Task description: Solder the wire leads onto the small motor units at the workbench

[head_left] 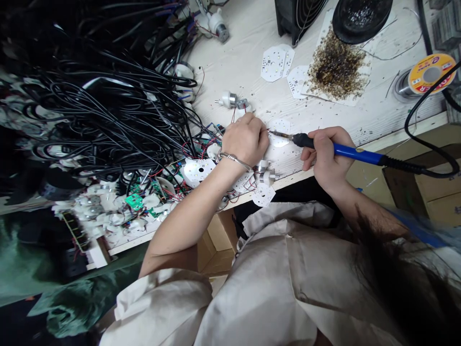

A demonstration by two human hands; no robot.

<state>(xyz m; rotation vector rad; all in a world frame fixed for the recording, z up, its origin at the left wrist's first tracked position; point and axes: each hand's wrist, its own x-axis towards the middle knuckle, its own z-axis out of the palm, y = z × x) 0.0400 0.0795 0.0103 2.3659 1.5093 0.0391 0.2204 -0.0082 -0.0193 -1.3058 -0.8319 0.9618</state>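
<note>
My right hand [329,156] is closed around the blue handle of a soldering iron [345,151], whose metal tip points left over a white round circuit board [280,137] on the bench. Just left of that tip, my left hand [248,139] has its fingers curled in a pinch, and what they hold is hidden. Thin red wires run down to the back of this hand from a small white and metal part [228,100]. Several white boards [199,170] lie beneath and beside my left wrist, along with another white and metal part [265,175].
Bundled black cables [118,105] and a heap of green boards [134,201] and white parts cover the left side. At the back are a black fan [300,19], loose white boards [272,64], a resin-stained sheet [334,72], a black dish [362,19] and a solder spool [432,74].
</note>
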